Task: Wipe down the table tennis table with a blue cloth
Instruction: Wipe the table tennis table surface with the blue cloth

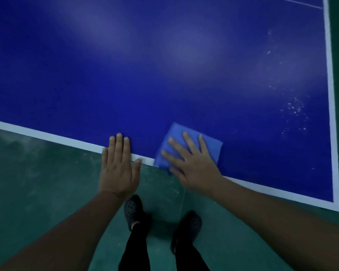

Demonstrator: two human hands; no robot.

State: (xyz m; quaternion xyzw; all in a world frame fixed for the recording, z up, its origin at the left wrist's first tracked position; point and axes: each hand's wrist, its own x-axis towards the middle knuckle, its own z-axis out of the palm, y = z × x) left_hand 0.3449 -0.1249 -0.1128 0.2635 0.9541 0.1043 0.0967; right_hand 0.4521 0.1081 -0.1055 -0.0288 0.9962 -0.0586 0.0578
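1. Blue, folded, roughly square cloth (186, 145) lies flat on the dark blue table tennis table (164, 75), at its near edge; the cloth's lower corner overlaps the white border stripe (47, 136) that runs along that edge.
2. Pressing down on the cloth is the right hand (192, 165), palm flat, fingers straight and spread apart; three fingertips reach toward the cloth's far side, and the thumb lies near the cloth's lower edge. Nothing is pinched or curled round.
3. Just to the left of the cloth, and apart from it, the left hand (117, 167) rests flat on the table's near edge. Its fingers are straight and held together, tips on the blue surface, while the thumb stretches out to the side along the white stripe. It holds nothing.
4. White specks (294, 110) are scattered over the blue surface toward the table's right side, near the white stripe along the right edge, well apart from the cloth.
5. Below the table lies a green floor (37, 182). The person stands on it in dark clogs with holes (133, 210) and black trousers (135, 247), both bare forearms reaching forward to the table.
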